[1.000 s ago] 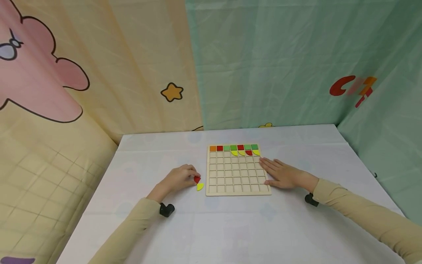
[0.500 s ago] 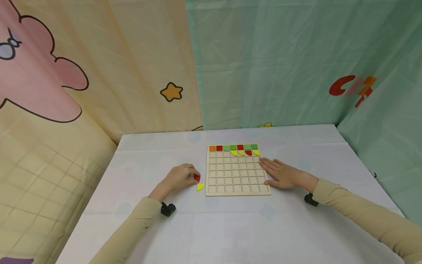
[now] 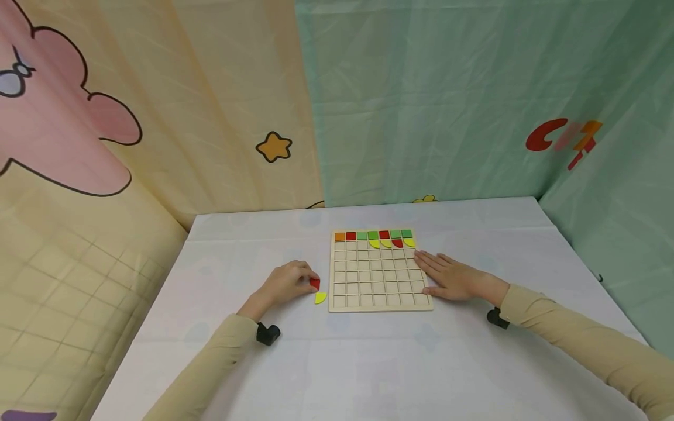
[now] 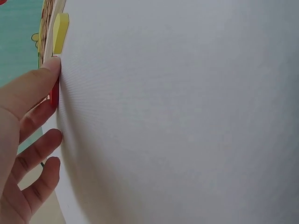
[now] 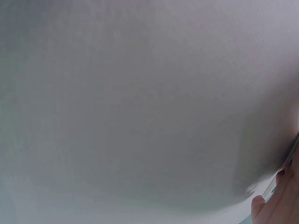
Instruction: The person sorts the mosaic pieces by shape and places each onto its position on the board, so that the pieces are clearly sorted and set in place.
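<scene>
My left hand (image 3: 286,282) is left of the wooden grid board (image 3: 381,308), pinching a red tile (image 3: 315,284) between thumb and fingers. In the left wrist view the red tile (image 4: 54,95) shows only as a thin edge under the thumb. Just below it a yellow quarter-circle tile (image 3: 320,298) lies on the table, apart from the board. My right hand (image 3: 455,279) rests with straight fingers at the board's right edge, fingertips touching the frame. Coloured square tiles (image 3: 372,235) fill the top row. Several quarter-circle tiles (image 3: 397,243), yellow and red, sit at the right of the second row.
A white cloth covers the table (image 3: 368,362). Behind it hangs a printed curtain (image 3: 421,105), which continues along both sides. Each wrist wears a black camera, such as the left one (image 3: 268,334).
The red tile has turned slightly in my left fingers and come a little away from the yellow tile. My right hand and the board have stayed put.
</scene>
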The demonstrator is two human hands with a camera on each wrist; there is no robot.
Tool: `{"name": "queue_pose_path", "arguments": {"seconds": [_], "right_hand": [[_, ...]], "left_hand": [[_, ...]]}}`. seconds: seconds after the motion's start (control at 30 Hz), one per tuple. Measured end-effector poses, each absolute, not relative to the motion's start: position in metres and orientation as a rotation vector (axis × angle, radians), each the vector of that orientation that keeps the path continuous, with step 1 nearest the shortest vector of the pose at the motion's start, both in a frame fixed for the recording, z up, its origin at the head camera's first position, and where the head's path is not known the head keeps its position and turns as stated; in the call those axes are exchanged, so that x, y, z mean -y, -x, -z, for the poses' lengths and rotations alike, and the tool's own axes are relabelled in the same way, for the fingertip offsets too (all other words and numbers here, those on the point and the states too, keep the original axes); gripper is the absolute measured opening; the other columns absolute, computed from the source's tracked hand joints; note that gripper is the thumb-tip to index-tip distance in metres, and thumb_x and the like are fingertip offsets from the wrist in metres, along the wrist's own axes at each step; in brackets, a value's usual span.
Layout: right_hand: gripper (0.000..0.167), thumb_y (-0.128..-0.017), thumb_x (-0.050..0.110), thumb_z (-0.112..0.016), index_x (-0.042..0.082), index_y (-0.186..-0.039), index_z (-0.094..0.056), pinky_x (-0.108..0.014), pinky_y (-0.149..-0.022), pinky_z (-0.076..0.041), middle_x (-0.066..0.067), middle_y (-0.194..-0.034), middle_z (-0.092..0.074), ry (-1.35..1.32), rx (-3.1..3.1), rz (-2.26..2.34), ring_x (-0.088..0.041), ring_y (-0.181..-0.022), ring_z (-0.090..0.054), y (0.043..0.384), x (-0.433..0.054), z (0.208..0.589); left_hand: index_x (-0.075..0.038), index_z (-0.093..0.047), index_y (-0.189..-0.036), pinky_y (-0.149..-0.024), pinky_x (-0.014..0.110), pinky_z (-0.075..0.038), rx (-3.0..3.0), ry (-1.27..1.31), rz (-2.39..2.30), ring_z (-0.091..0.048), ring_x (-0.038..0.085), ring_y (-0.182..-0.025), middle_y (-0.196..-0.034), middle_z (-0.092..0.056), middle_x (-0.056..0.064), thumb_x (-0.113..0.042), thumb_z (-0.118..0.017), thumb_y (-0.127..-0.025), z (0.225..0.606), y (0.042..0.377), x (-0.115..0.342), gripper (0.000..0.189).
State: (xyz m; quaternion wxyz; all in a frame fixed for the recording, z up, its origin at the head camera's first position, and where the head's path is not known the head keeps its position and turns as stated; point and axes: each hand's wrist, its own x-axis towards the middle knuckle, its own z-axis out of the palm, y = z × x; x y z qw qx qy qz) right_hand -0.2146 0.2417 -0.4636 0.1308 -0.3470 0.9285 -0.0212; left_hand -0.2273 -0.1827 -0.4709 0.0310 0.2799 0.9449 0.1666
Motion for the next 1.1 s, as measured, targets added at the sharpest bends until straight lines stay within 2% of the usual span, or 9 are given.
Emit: {"name": "queue_pose_path", "arguments": {"seconds": [0.23, 0.6, 0.77, 1.1], "right_hand": [[0.083, -0.097, 0.06, -0.033, 0.004, -0.154, -0.011, -0.054, -0.118, -0.016, -0.013, -0.162, -0.007, 0.965, -2.679, -0.011, -0.032, -0.149, -0.01, 0.216, -0.242, 0.464], [0.083, -0.097, 0.059, -0.036, 0.001, -0.153, -0.014, -0.057, -0.116, -0.017, -0.016, -0.161, -0.01, 0.991, -2.685, 0.035, -0.035, -0.148, -0.013, 0.216, -0.242, 0.465], [0.082, -0.097, 0.058, -0.038, 0.001, -0.153, -0.016, -0.058, -0.115, -0.019, -0.017, -0.161, -0.013, 1.001, -2.698, 0.066, -0.035, -0.147, -0.015, 0.215, -0.244, 0.466], [0.082, -0.097, 0.057, -0.038, 0.003, -0.154, -0.013, -0.056, -0.117, -0.016, -0.014, -0.162, -0.009, 0.956, -2.676, 0.038, -0.033, -0.149, -0.011, 0.215, -0.243, 0.462]], "left_hand": [[-0.021, -0.075, -0.103, -0.074, 0.025, -0.047, -2.931, -0.776, -0.609, -0.054, 0.006, -0.083, -0.093, -0.068, -0.012, -0.037, -0.076, -0.081, 0.471, 0.227, 0.181, 0.027], [-0.022, -0.074, -0.102, -0.068, 0.021, -0.043, -2.954, -0.791, -0.61, -0.051, 0.005, -0.078, -0.089, -0.066, -0.014, -0.039, -0.076, -0.081, 0.472, 0.23, 0.18, 0.027], [-0.022, -0.075, -0.101, -0.066, 0.022, -0.043, -2.946, -0.81, -0.609, -0.051, 0.006, -0.076, -0.086, -0.065, -0.013, -0.038, -0.076, -0.081, 0.469, 0.233, 0.175, 0.026], [-0.02, -0.075, -0.103, -0.065, 0.024, -0.043, -2.977, -0.808, -0.557, -0.052, 0.009, -0.075, -0.09, -0.068, -0.009, -0.032, -0.076, -0.082, 0.459, 0.245, 0.159, 0.024]]}}
